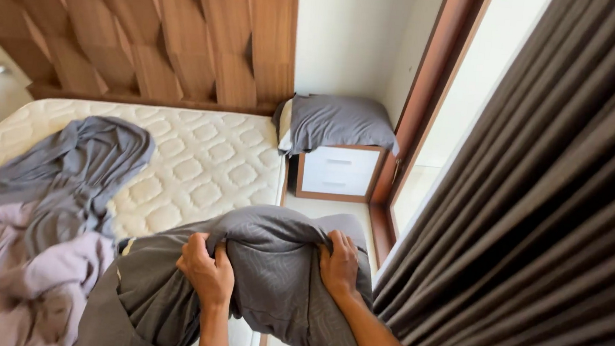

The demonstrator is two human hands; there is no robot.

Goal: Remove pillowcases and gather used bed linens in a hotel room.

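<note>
Bare quilted mattress (198, 156) w/ crumpled grey sheets (39, 194) on its left side; nightstand (339, 172) beside bed carries a grey pillow (338, 122).

both forearms come up from the bottom edge of the view, bare, reaching forward and away from the body. the left hand (206, 272) is seen from the back, knuckles up, its fingers (197, 249) curled tight into a fist-like grip with the thumb tucked on the inner side. the left forearm runs almost straight up from the lower edge, wrist in line with it. the right hand (338, 266) sits a little higher and further forward, also back-up, fingers bent over and clamped down. the right forearm slants in from the lower right, wrist bent slightly inward. the two hands are level with each other, well apart.
</note>
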